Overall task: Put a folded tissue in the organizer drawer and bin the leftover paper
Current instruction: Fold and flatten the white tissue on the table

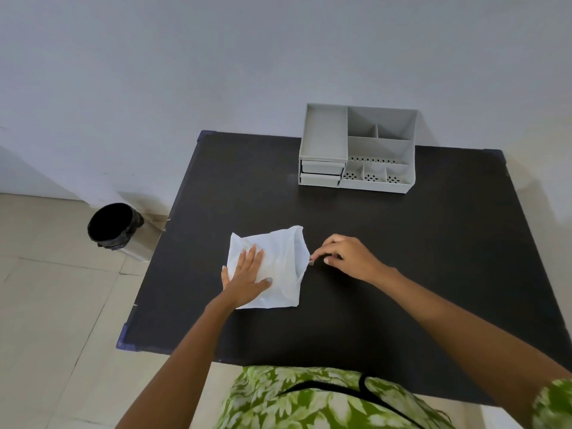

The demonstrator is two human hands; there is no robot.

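Your left hand [247,275] lies flat, fingers spread, pinning the tissue [278,267] mid-table; your right hand [343,257] pinches its right edge. Keep that palm firm, fold across and match edges before creasing.

Desk [402,258] bare between tissue [278,267] and organizer [356,150]; open path to its drawers [322,173]. Organizer sits at far edge against wall. Bin [114,226] on floor off desk's left side, mouth unobstructed.

Tissue [278,267] on table [402,274] (near edge); organizer [356,150] behind, bin [116,227] left.
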